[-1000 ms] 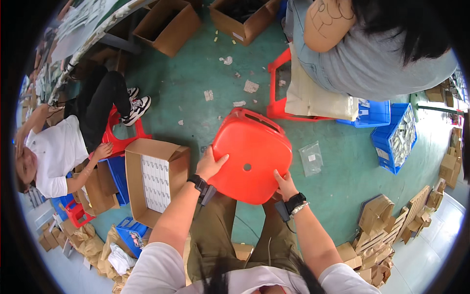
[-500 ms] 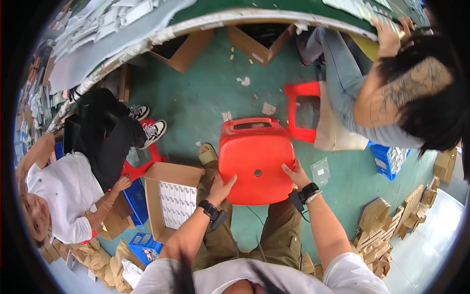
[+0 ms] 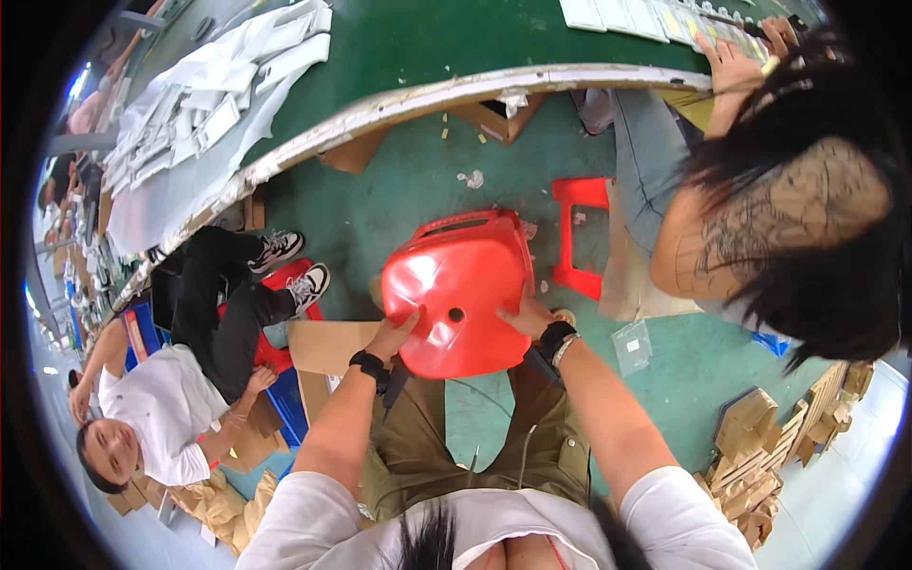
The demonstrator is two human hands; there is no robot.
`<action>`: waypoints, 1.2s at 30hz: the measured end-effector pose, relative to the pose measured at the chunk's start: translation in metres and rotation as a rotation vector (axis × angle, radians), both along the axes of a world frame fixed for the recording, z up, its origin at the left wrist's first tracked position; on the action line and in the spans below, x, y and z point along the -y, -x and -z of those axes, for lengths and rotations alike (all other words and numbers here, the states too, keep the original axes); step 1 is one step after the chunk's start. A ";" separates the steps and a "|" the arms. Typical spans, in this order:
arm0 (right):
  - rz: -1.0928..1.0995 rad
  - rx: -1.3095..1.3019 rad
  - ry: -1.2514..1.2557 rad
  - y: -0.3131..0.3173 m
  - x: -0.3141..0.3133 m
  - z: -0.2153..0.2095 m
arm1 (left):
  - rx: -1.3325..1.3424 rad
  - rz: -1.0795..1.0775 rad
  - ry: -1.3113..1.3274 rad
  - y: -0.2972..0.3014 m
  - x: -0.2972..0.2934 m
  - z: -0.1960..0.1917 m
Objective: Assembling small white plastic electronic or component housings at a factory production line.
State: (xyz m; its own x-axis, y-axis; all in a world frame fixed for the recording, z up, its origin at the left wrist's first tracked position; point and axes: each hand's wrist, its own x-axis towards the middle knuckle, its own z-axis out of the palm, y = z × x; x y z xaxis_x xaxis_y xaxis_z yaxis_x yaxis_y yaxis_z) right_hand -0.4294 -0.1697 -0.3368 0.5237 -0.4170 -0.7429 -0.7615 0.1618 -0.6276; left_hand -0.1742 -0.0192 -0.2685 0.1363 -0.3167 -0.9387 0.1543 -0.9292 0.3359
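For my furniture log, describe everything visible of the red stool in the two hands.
The red stool looks like glossy plastic: a rounded, squarish seat facing up, a round hole near its middle, a long slot along its far side. The left hand and right hand hold it by opposite sides, in front of the person's trousers. Its feet are out of sight.

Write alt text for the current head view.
A person's left hand and right hand hold a red plastic stool over a green floor. One co-worker sits at left, another co-worker at right, near a green worktable bearing white pieces.
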 end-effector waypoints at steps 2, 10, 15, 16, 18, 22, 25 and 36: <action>-0.078 -0.102 -0.037 -0.001 -0.001 -0.001 | 0.056 0.039 -0.044 -0.008 0.003 0.001; 0.056 -0.362 -0.131 -0.056 0.000 -0.045 | 0.033 -0.021 -0.118 -0.049 -0.025 0.048; 0.100 -0.342 -0.014 -0.074 -0.023 -0.015 | -0.006 0.064 0.167 -0.100 -0.004 0.057; 0.099 -0.385 0.062 -0.057 -0.022 -0.001 | -0.066 0.254 0.119 -0.095 0.023 0.042; 0.062 -0.440 0.200 -0.027 -0.021 0.019 | -0.121 0.441 0.083 -0.097 0.053 0.030; 0.011 -0.343 0.331 -0.073 -0.010 -0.013 | -0.197 0.446 0.057 -0.113 0.021 0.042; 0.019 -0.111 0.355 -0.134 0.041 -0.110 | -0.050 0.551 0.138 -0.136 -0.012 0.040; 0.152 -0.398 0.408 0.116 0.022 -0.193 | 0.564 0.559 -0.105 -0.159 -0.162 -0.127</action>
